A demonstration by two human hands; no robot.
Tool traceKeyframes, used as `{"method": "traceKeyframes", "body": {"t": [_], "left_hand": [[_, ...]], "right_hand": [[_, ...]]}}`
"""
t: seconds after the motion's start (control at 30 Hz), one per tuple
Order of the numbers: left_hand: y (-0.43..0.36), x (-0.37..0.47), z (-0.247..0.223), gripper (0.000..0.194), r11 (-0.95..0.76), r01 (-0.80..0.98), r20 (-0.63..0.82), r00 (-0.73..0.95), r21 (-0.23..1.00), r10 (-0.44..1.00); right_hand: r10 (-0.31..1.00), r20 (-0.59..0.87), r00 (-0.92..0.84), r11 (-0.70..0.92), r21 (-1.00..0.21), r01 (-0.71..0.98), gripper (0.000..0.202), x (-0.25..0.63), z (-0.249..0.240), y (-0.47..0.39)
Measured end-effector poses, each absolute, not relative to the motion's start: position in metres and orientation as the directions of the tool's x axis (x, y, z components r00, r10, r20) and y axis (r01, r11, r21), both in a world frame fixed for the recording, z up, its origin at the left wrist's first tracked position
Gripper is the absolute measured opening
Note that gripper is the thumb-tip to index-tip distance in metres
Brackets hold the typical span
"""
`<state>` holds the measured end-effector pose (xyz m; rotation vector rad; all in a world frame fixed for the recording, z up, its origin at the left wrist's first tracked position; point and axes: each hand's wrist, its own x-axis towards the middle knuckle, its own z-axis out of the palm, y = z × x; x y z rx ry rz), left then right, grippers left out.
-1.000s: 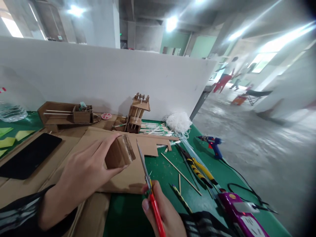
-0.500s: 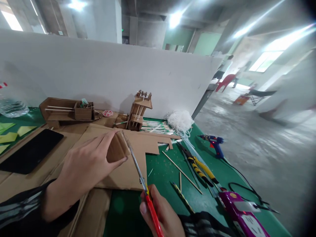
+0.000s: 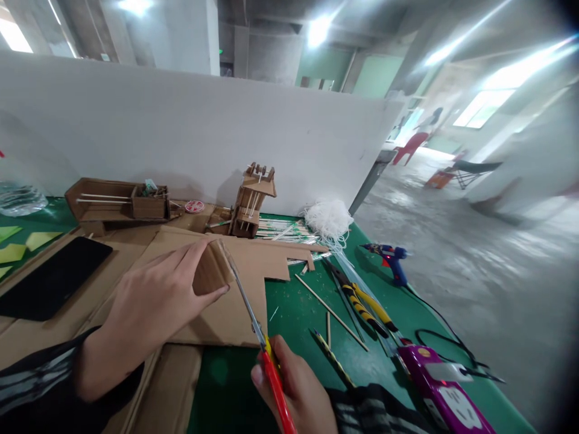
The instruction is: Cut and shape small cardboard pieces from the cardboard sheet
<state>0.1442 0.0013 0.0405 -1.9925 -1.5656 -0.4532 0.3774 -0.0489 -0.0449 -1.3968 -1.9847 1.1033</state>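
Green table (image 3: pixel 226 386) under cardboard sheet (image 3: pixel 239 307); beyond sheet, tall cardboard model (image 3: pixel 250 205), apparently assembled; by sheet's near right corner, right hand (image 3: pixel 303 386) gripping red-handled scissors (image 3: pixel 277 383); above sheet, left hand (image 3: pixel 156 295) pinching cardboard piece (image 3: pixel 211 271), scissors at its edge, cut seemingly unfinished

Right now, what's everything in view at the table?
cardboard piece: 1, brown, centre
scissors: 1, red-handled, centre
cardboard sheets: several, brown, left
cardboard constructions: 2, brown, back
flat slab: 1, black, left
paper slips: several, yellowish, left
bottle: 1, clear, left
disc: 1, red-white, between constructions
string heap: 1, white, back
sticks: several, pale, right
pencil: 1, patterned, right
pliers: 1, yellow-black, right
glue gun: 1, blue, right
power strip: 1, purple, right
table: 1, green, underneath
panel: 1, white, behind
left hand: 1, dark-sleeved, on cardboard piece
right hand: 1, dark-sleeved, on scissors
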Motion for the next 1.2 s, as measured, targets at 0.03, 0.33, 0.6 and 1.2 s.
{"method": "traceKeyframes", "body": {"t": [0.03,0.33,0.6,1.2], "left_hand": [[0.001,0.145,0.040,0.061,-0.162,0.961,0.576,0.265,-0.225,0.773],[0.002,0.149,0.037,0.064,-0.181,0.951,0.594,0.298,-0.249,0.747],[0.003,0.152,0.033,0.062,-0.218,0.947,0.625,0.321,-0.237,0.711],[0.001,0.153,0.032,0.061,-0.270,0.941,0.651,0.336,-0.204,0.681]], "right_hand": [[0.925,-0.071,-0.373,0.166,-0.807,0.567,0.022,0.377,-0.043,-0.048],[0.932,0.037,-0.360,0.309,-0.601,0.737,0.025,0.378,-0.043,-0.051],[0.927,0.153,-0.344,0.371,-0.527,0.765,0.028,0.377,-0.056,-0.053],[0.945,0.147,-0.293,0.327,-0.477,0.815,0.023,0.376,-0.058,-0.049]]}}
